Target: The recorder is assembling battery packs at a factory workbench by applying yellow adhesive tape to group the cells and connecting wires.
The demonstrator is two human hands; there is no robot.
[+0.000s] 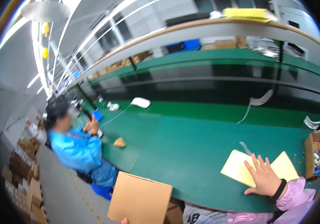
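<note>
My right hand (266,178) lies flat, fingers spread, on two pale yellow sheets (236,166) that rest on the green bench top (182,149) at the lower right. It wears a black wristband and a pink sleeve. Of my left hand (124,221) only a fingertip shows at the bottom edge. It sits under the lower corner of a plain brown cardboard box (141,198), which is held up in front of the bench edge. The rest of that hand is out of view.
A small open carton (317,155) of colourful small parts stands right of the yellow sheets. White tape scraps (259,100), a white pad (140,102) and a cardboard scrap (119,142) lie on the bench. A co-worker in a blue coat (76,147) sits at left. Stacked cartons (23,175) line the floor.
</note>
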